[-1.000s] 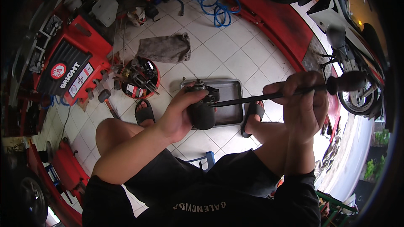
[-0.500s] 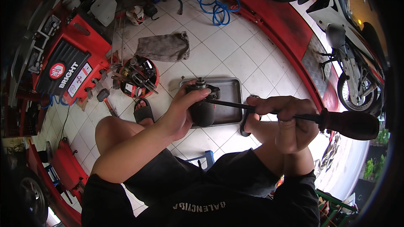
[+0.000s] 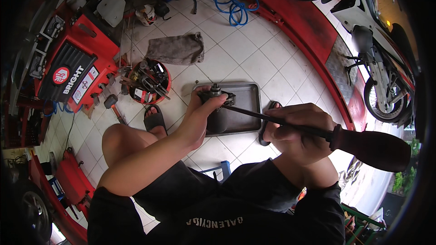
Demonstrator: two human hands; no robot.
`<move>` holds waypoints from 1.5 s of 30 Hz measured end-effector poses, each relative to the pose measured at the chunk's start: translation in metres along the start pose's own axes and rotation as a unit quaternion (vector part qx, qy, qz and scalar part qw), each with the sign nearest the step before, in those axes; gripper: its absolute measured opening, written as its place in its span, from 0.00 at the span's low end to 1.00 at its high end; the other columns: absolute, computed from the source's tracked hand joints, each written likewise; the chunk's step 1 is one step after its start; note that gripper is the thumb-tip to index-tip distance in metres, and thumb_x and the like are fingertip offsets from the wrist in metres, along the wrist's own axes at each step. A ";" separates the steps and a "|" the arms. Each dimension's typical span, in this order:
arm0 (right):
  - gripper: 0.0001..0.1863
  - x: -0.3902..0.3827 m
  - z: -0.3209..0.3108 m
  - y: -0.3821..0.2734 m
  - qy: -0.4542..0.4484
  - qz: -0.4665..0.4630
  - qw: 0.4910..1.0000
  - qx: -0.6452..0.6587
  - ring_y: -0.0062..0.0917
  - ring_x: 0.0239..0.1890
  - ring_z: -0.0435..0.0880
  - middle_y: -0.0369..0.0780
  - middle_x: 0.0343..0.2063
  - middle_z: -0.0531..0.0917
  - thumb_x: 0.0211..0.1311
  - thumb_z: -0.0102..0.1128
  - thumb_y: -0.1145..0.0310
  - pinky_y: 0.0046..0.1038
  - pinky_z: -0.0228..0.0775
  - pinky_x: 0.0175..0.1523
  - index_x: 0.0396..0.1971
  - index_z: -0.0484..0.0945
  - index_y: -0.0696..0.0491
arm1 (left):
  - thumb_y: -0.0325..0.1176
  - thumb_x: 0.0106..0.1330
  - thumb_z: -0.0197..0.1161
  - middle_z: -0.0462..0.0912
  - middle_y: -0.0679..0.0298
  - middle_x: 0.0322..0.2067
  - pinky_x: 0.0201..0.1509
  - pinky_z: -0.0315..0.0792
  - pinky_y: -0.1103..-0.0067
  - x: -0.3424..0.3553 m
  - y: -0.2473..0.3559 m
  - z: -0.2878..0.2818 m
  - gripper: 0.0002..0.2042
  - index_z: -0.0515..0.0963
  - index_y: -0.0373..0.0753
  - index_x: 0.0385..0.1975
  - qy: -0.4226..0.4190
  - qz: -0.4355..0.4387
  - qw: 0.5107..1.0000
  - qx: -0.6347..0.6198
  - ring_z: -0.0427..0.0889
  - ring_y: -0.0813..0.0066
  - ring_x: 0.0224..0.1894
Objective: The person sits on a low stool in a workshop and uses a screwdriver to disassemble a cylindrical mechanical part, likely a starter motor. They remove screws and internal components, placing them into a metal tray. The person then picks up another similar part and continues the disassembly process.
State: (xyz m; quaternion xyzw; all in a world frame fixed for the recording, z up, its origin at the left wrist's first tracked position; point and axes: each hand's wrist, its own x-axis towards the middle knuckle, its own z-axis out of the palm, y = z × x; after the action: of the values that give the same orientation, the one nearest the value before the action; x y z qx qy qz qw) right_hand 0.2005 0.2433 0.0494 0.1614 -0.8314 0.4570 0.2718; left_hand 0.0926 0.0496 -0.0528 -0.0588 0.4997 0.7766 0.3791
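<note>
My left hand [image 3: 198, 120] is closed around a small dark cylindrical motor [image 3: 217, 120], which looks like a starter motor. Its round body points toward me, and a bright metal shaft end sticks up from the far side. My left thumb presses on the top of the housing. In my right hand [image 3: 303, 131] is a long screwdriver [image 3: 370, 149] with a dark red handle; the fingers wrap its shank rather than the handle. The screwdriver's tip meets the motor's housing beside my left thumb. Contact at the very tip is too small to make out.
Beneath the motor, a shallow metal tray [image 3: 259, 109] lies on the tiled floor. A red tub of tools [image 3: 170, 80], a hammer [image 3: 116, 109] and a grey cloth [image 3: 175, 48] lie beyond my left leg. A red machine [image 3: 86, 34] stands left, a motorcycle [image 3: 379, 77] right, blue hose [image 3: 236, 11] behind.
The screwdriver has tilted, its handle swinging lower in the view and nearer to me. My right hand has shifted slightly down and left along with it. My left hand keeps its hold.
</note>
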 end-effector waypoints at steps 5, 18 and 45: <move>0.15 0.015 0.017 -0.017 0.017 0.090 0.989 0.115 0.36 0.43 0.91 0.52 0.40 0.88 0.65 0.57 0.86 0.25 0.82 0.40 0.50 0.69 0.62 | 0.40 0.68 0.65 0.77 0.65 0.50 0.61 0.71 0.71 0.001 0.001 0.002 0.25 0.64 0.40 0.61 -0.006 -0.004 1.000 0.000 0.77 0.75 0.56; 0.08 -0.012 0.023 0.028 -0.029 0.003 0.999 0.032 0.33 0.34 0.90 0.52 0.34 0.87 0.64 0.61 0.85 0.28 0.84 0.37 0.41 0.73 0.68 | 0.42 0.70 0.62 0.84 0.63 0.39 0.53 0.76 0.72 -0.006 0.016 0.015 0.16 0.73 0.40 0.51 -0.040 -0.090 0.993 -0.070 0.84 0.72 0.43; 0.09 -0.325 -0.209 -0.041 0.441 0.212 0.869 -0.071 0.23 0.29 0.86 0.43 0.30 0.87 0.67 0.63 0.73 0.25 0.79 0.37 0.42 0.82 0.64 | 0.42 0.63 0.64 0.77 0.51 0.53 0.63 0.67 0.47 0.050 0.022 -0.076 0.25 0.73 0.33 0.56 0.088 -0.115 0.989 0.011 0.77 0.55 0.56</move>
State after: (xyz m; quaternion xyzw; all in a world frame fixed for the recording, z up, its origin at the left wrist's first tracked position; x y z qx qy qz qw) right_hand 0.5451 0.4057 -0.0273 -0.2563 -0.6695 0.4669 0.5176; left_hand 0.0208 0.0088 -0.0975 -0.1794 0.5292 0.7145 0.4210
